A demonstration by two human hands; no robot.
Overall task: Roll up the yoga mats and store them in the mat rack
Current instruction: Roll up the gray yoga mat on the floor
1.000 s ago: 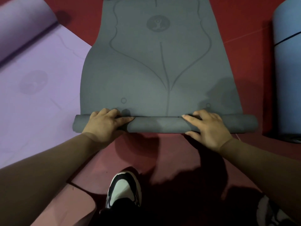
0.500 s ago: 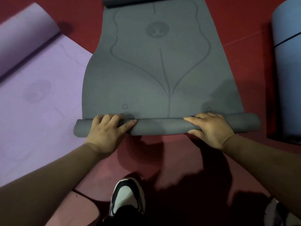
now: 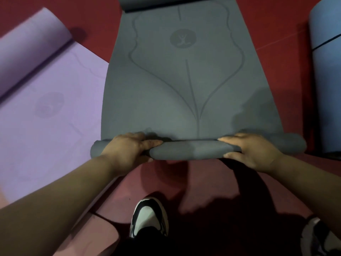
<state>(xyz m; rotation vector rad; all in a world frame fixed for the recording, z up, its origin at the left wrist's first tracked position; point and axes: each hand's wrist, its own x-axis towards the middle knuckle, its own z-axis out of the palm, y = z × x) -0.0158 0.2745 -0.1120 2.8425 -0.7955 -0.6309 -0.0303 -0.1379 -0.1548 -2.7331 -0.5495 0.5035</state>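
Grey mat (image 3: 184,89) lies part-rolled on red, perhaps padded, floor (image 3: 273,21).

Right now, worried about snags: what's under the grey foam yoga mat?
Red floor borders it; its left edge overlaps the flat purple mat. The rest underneath is hidden.

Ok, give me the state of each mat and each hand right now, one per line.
grey mat: near end rolled, rest flat, far edge curled.
purple mat: mostly flat, far end rolled.
blue mat: fully rolled, dark band round it.
left hand: grips the roll.
right hand: grips the roll.
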